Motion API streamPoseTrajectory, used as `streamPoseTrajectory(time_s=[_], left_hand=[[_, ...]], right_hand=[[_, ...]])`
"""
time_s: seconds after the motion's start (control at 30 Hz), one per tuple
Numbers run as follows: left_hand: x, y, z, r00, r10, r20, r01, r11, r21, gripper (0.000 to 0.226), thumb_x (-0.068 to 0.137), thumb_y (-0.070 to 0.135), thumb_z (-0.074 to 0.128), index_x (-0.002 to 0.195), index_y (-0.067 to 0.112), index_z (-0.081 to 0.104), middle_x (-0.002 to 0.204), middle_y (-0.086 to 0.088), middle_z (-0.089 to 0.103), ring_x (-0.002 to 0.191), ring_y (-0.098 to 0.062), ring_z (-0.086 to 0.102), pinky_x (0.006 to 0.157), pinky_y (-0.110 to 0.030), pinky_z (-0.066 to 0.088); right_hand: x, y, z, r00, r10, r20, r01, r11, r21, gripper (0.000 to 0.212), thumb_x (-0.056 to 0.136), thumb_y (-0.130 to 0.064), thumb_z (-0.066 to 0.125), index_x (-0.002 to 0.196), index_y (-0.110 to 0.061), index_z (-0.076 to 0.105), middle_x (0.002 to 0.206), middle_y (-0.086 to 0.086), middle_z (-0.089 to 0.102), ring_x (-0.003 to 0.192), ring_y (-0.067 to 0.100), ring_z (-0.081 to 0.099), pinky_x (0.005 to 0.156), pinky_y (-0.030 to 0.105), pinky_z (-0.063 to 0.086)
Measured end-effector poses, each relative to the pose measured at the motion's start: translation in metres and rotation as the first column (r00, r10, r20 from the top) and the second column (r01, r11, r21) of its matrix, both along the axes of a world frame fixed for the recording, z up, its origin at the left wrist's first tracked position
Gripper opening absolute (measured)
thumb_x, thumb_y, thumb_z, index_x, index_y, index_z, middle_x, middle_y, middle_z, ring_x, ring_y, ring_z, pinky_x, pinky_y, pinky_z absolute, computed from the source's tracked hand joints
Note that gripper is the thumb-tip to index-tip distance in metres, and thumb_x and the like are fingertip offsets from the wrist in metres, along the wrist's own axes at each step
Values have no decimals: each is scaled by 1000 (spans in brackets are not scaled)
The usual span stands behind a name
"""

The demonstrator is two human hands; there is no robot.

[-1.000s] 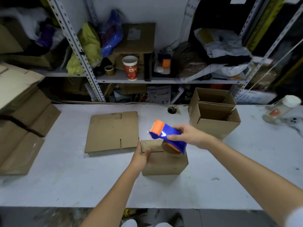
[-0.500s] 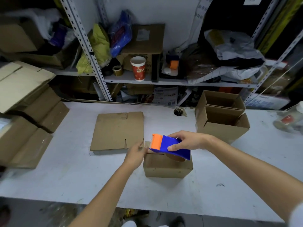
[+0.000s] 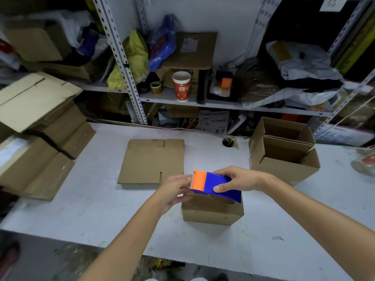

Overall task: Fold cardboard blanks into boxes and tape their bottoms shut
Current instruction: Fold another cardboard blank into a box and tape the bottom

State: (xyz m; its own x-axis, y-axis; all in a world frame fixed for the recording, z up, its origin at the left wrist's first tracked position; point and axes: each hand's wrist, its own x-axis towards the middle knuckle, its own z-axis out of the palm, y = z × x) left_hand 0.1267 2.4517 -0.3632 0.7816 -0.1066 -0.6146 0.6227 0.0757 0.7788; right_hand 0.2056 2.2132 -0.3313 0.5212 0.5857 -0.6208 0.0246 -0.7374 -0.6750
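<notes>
A small folded cardboard box [image 3: 211, 212] stands on the white table [image 3: 97, 211] in front of me, bottom side up. Just above it my right hand [image 3: 238, 179] grips a blue tape dispenser [image 3: 217, 185] with an orange cutter end. My left hand [image 3: 172, 189] is at that orange end, fingers curled and pinching at the tape edge by the blade. A flat cardboard blank [image 3: 152, 161] lies on the table behind the hands.
Two open boxes [image 3: 284, 159] stand at the right rear of the table. Stacks of flat cardboard [image 3: 34, 138] fill the left side. A cluttered metal shelf [image 3: 203, 102] with a red paper cup [image 3: 181, 86] runs along the back. A cable hole [image 3: 228, 141] is in the tabletop.
The dispenser has come down and levelled just above the small box. My left hand has left the box's corner and moved up to the orange cutter end.
</notes>
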Motion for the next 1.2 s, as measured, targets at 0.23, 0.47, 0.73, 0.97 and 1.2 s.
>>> streamPoseTrajectory(time_s=[0.23, 0.47, 0.73, 0.97, 1.2], left_hand=[[3, 1, -5, 996, 82, -29, -80, 994, 69, 19, 100, 27, 60, 112, 14, 69, 103, -7, 76, 93, -15, 74, 74, -29, 60], [7, -1, -18, 985, 163, 52, -171, 952, 252, 15, 100, 20, 59, 106, 11, 69, 97, -8, 73, 81, -14, 71, 66, -22, 58], [4, 14, -29, 973, 229, 18, -227, 945, 236, 14, 98, 14, 62, 104, 4, 70, 92, -11, 73, 78, -17, 70, 63, -21, 59], [3, 50, -38, 948, 318, -20, -298, 909, 291, 6, 95, 3, 64, 92, -1, 68, 87, -15, 64, 64, -20, 53, 57, -18, 58], [-9, 38, -55, 962, 265, -60, -234, 920, 314, 5, 96, 16, 66, 99, 13, 66, 93, -5, 68, 82, -16, 63, 64, -20, 54]], right_hand=[[-1, 8, 1, 1000, 23, 18, -22, 999, -42, 60, 86, -51, 71, 139, -38, 47, 125, -16, 59, 110, 11, 60, 90, 30, 55], [6, 26, 7, 989, 118, 84, -103, 981, -167, 61, 87, -54, 68, 141, -34, 47, 124, -13, 59, 107, 14, 60, 82, 26, 54], [6, 46, 9, 981, 158, 109, -125, 957, -260, 63, 86, -57, 69, 141, -32, 49, 126, -10, 59, 108, 16, 60, 87, 31, 55], [7, 61, 12, 973, 195, 125, -141, 927, -349, 57, 87, -55, 69, 134, -26, 54, 122, -6, 61, 106, 18, 60, 85, 32, 54], [7, 75, 15, 959, 258, 119, -196, 904, -379, 51, 89, -51, 68, 130, -24, 56, 122, -3, 63, 107, 19, 60, 86, 34, 52]])
